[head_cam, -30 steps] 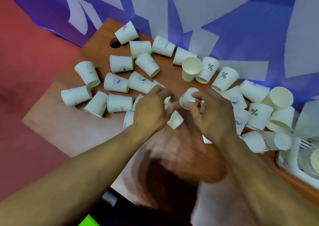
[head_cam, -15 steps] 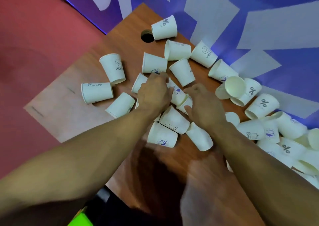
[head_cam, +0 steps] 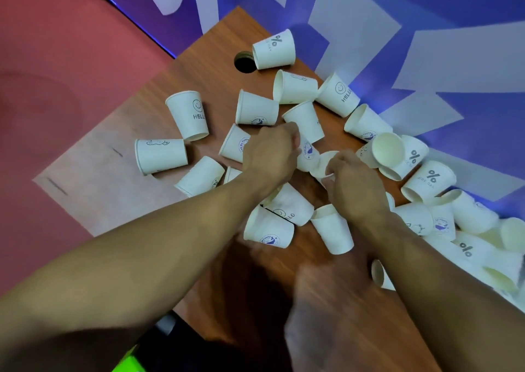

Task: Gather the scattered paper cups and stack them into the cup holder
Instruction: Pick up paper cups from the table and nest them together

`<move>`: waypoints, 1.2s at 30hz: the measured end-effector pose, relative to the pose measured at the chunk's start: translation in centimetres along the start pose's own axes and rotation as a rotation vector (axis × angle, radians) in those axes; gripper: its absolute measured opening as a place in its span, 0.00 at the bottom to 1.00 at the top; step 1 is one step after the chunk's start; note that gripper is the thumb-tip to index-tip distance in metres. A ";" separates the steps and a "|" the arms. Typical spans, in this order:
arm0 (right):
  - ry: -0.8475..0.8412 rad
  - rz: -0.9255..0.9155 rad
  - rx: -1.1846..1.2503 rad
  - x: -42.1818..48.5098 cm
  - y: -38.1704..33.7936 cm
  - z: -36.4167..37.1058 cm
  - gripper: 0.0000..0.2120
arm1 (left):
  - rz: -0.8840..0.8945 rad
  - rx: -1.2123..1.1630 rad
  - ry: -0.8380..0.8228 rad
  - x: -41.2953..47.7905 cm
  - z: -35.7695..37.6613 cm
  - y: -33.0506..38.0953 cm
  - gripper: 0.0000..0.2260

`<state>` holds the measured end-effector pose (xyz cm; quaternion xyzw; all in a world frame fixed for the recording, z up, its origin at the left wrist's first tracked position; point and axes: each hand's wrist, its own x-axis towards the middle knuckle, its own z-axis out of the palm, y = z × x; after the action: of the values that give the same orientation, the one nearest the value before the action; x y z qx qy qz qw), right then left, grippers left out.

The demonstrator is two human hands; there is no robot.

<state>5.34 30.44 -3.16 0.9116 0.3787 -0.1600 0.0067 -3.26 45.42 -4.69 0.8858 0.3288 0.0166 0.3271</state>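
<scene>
White paper cups (head_cam: pixel 308 155) sit gripped by curled left hand (head_cam: pixel 270 155) and right hand (head_cam: pixel 355 184).

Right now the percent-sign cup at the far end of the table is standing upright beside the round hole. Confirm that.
Not quite. The head view shows the percent-sign cup lying on its side, not upright. It is beside the round hole at the table's far end.

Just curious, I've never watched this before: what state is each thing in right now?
Left hand: closed on a whale-print cup.
Right hand: fingers curled on a small cup.
Percent cup: lying on its side by the table hole.
Hello cup: lying loose, untouched.
Table: strewn with unstacked cups.
</scene>
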 end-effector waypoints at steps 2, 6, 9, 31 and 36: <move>0.052 0.014 0.035 -0.8 0.1 -1.2 0.10 | 0.018 -0.047 0.051 -0.5 -1.0 1.1 0.05; 0.250 0.021 0.161 -2.8 0.1 -4.0 0.10 | 0.090 -0.143 0.203 -2.4 -3.0 4.2 0.05; 0.423 0.046 0.226 -5.3 0.9 -6.2 0.08 | 0.174 -0.157 0.354 -4.5 -4.1 7.3 0.07; 1.017 0.487 0.338 -38.4 23.6 -6.4 0.03 | 0.932 0.031 0.130 -22.9 9.6 33.2 0.06; 1.013 0.581 0.418 -41.8 28.1 -3.1 0.02 | 1.009 0.074 0.033 -25.1 15.2 36.4 0.07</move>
<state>-1.97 -17.94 9.15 0.9222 0.0319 0.2302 -0.3091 1.60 1.11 9.57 0.9450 -0.1345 0.1749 0.2416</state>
